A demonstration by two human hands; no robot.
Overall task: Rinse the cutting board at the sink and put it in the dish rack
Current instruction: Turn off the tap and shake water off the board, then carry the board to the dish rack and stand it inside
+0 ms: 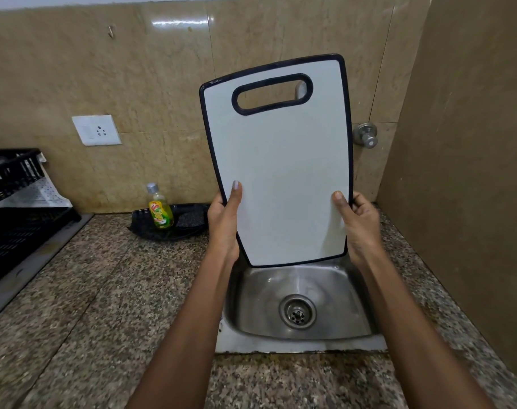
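Note:
A white cutting board (280,172) with a black rim and a handle slot at its top stands upright above the steel sink (298,305). My left hand (224,222) grips its lower left edge, thumb on the front face. My right hand (359,222) grips the lower right edge the same way. The board hides most of the tap; only a white bit shows through the slot. The black dish rack (15,214) stands on the counter at far left.
A yellow dish-soap bottle (159,208) lies in a black tray (189,221) left of the sink. A metal valve knob (368,135) sticks out of the tiled wall right of the board. A wall socket (96,129) is at left. Speckled granite counter (118,290) surrounds the sink.

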